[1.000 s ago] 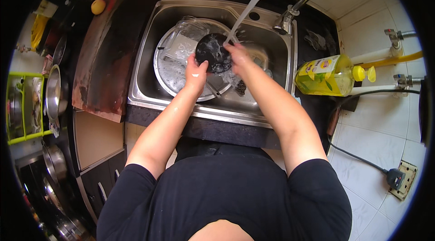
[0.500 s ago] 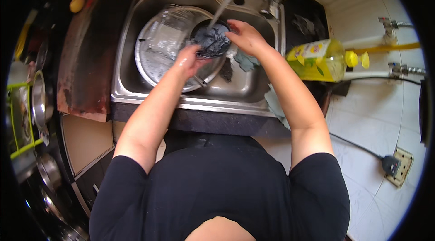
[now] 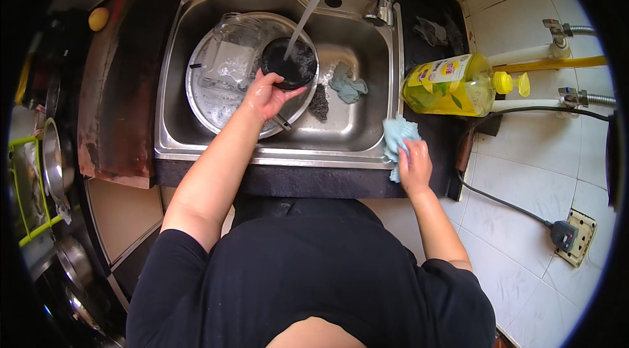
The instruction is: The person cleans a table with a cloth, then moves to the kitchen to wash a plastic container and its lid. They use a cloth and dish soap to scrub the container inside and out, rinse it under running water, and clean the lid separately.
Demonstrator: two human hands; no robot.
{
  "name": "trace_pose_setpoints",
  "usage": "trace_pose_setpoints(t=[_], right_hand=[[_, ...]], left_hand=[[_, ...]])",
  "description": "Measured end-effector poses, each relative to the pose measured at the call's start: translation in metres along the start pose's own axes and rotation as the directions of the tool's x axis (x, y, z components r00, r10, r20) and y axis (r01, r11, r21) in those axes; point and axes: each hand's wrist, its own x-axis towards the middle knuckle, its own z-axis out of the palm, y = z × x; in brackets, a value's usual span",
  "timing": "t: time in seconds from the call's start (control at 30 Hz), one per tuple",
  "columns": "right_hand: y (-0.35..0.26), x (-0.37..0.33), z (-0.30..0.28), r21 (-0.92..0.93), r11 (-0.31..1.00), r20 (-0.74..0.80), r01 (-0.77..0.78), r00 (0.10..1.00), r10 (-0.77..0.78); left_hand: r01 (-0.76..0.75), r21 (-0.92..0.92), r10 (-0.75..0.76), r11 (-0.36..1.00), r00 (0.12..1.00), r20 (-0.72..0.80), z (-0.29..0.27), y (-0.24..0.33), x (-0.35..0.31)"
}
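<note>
Over a large round metal basin (image 3: 207,109) in the sink, my left hand (image 3: 265,95) grips the near rim of a round black bowl (image 3: 295,68). Water from the tap (image 3: 381,9) pours into the bowl. At the sink's front right corner, my right hand (image 3: 415,168) is closed on a pale blue cloth (image 3: 400,130), which bunches over the counter edge. A clear plastic container (image 3: 229,60) lies in the basin, partly covered by glare. Beside the basin, a dark mesh scrubber (image 3: 319,103) and a second grey-green cloth (image 3: 348,83) rest on the sink floor.
A yellow dish-soap bottle (image 3: 449,86) lies on its side right of the sink. Behind it sits a dark crumpled cloth (image 3: 430,31). A worn reddish-brown board (image 3: 118,92) is at the left. A black cable runs to a wall socket (image 3: 580,237).
My right hand has left the bowl and moved right and nearer, taking hold of the pale blue cloth. My left hand still holds the bowl, slightly lower and to the left.
</note>
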Motion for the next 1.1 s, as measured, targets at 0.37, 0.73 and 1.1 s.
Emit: trace_pose_setpoints(t=[0.37, 0.73, 1.1], right_hand=[[-0.121, 0.199, 0.152, 0.185, 0.94, 0.04, 0.285, 0.954, -0.297], [-0.137, 0.168, 0.138, 0.488, 0.826, 0.192, 0.283, 0.888, -0.418], [-0.137, 0.178, 0.116, 0.896, 0.006, 0.442, -0.445, 0.889, -0.117]], left_hand=[[0.018, 0.214, -0.021, 0.977, 1.0, 0.014, 0.017, -0.006, -0.021], [0.052, -0.098, -0.021, 0.994, 0.958, 0.287, -0.006, 0.023, -0.015], [0.029, 0.176, -0.021, 0.984, 0.999, -0.046, 0.006, 0.006, 0.015]])
